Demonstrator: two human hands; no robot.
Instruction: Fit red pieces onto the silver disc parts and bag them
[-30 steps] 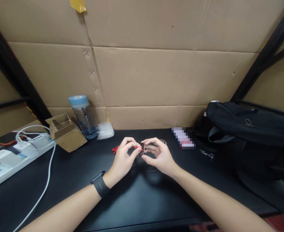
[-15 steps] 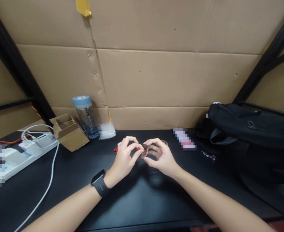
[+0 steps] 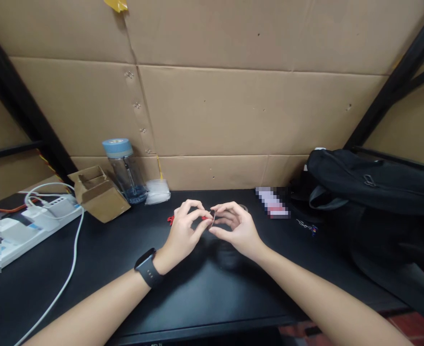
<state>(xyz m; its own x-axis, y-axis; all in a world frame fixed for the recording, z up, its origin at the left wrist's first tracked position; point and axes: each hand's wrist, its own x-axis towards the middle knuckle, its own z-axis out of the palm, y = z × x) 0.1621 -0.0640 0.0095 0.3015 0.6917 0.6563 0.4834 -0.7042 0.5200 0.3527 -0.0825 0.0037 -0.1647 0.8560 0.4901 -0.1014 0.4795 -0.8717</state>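
My left hand [image 3: 186,227], with a dark watch [image 3: 148,267] on its wrist, pinches a small red piece [image 3: 205,218] between thumb and fingertips. My right hand [image 3: 236,227] curls its thumb and fingers around the rim of a thin, round, clear disc [image 3: 213,221], which is seen nearly edge-on. The red piece is up against the disc, but my fingers hide how they meet. More red material [image 3: 170,220] shows behind my left hand; its shape is unclear. A second clear round item [image 3: 245,208] is partly covered by my right hand.
To the left are a white power strip [image 3: 39,226] with cables, an open cardboard box [image 3: 102,199] and a blue-capped bottle [image 3: 123,173]. A clear plastic packet [image 3: 157,191] lies beside the bottle. On the right are a small chain [image 3: 307,227] and a black backpack [image 3: 363,182].
The disc has turned from a tilted face to nearly edge-on. Both hands stay together with the same grips. The whole view has shifted slightly.
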